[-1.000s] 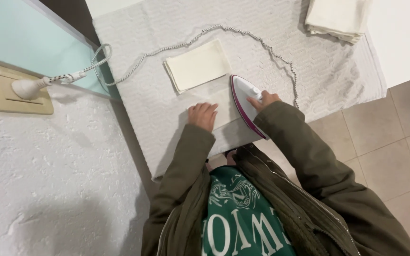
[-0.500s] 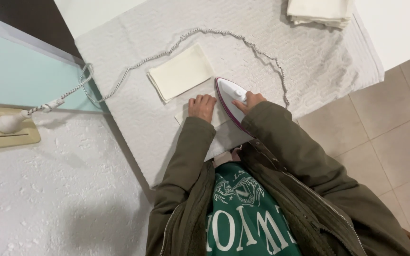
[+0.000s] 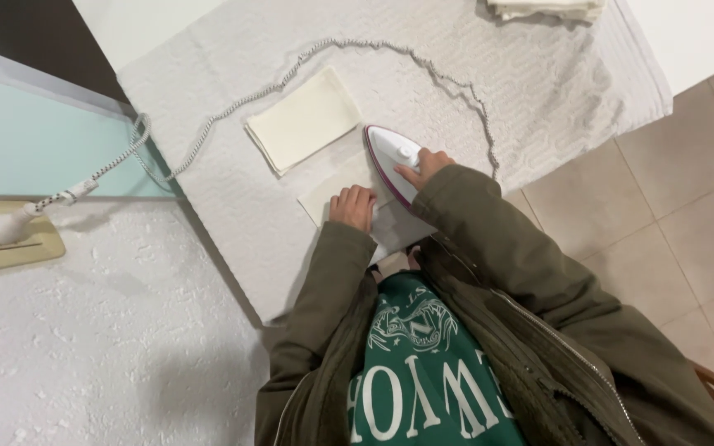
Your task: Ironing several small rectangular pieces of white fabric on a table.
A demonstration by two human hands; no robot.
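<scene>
My right hand [image 3: 423,169] grips the handle of a white and purple iron [image 3: 392,157] that rests on a flat cream cloth [image 3: 332,194]. My left hand [image 3: 354,206] presses down on that cloth with fingers together, just left of the iron. A folded cream cloth [image 3: 303,120] lies on the ironing surface [image 3: 233,198] beyond my left hand. The iron's braided cord [image 3: 423,66] loops over the surface.
The cord runs left to a white plug [image 3: 10,225] in a beige wall socket [image 3: 10,252] on a textured white wall. A stack of folded cloths [image 3: 547,8] sits at the far right edge. Beige floor tiles [image 3: 671,231] lie to the right.
The view has shifted a little. The iron has slid slightly along the flat cloth, with my left hand still holding the cloth beside it.
</scene>
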